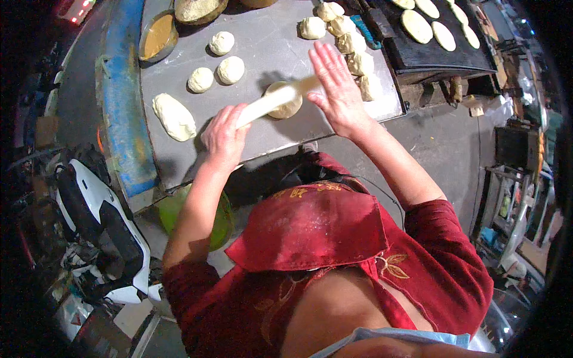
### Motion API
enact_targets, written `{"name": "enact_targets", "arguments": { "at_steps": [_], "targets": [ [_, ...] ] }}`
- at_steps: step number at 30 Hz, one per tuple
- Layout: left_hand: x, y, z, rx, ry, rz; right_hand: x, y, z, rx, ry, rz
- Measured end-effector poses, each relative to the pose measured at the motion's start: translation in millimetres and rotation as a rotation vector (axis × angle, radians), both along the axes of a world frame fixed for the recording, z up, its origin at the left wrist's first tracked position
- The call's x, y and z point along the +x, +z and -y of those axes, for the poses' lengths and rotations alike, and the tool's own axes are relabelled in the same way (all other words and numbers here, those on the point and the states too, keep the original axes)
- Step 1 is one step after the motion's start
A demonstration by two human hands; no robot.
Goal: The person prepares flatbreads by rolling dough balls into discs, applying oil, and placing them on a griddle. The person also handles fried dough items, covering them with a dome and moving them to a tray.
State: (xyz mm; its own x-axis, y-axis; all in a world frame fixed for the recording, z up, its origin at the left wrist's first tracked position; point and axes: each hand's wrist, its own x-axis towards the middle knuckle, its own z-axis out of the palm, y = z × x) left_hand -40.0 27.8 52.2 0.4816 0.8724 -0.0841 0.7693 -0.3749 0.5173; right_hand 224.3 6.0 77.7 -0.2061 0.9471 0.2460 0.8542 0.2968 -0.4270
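Observation:
My left hand (226, 136) rests on the near end of a wooden rolling pin (271, 104), fingers curled over it. The pin lies slantwise across a flattened round of dough (284, 107) on the metal worktop (313, 129). At the pin's other, blurred end is my right hand (336, 89), palm down with fingers stretched out; the hand partly hides that end. Left of the pin sit three dough balls (230, 70) and a longer dough lump (174, 117). A row of dough pieces (360, 63) lies beyond my right hand, with another dough piece (312, 28) beside it.
A bowl of brown paste (158, 36) and a bowl of pale crumbly stuff (197, 10) stand at the back left. A blue-handled tool (366, 32) lies by the dough row. At the right, flat dough rounds (416, 27) lie on a dark griddle (403, 59).

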Motion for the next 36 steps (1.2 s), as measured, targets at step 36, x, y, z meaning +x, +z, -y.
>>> {"name": "enact_targets", "arguments": {
  "at_steps": [36],
  "targets": [
    [5.5,-13.4,112.6,0.247,0.021,0.188,-49.9,0.9,-33.0,-0.472,-0.120,-0.250]
  ]
}}
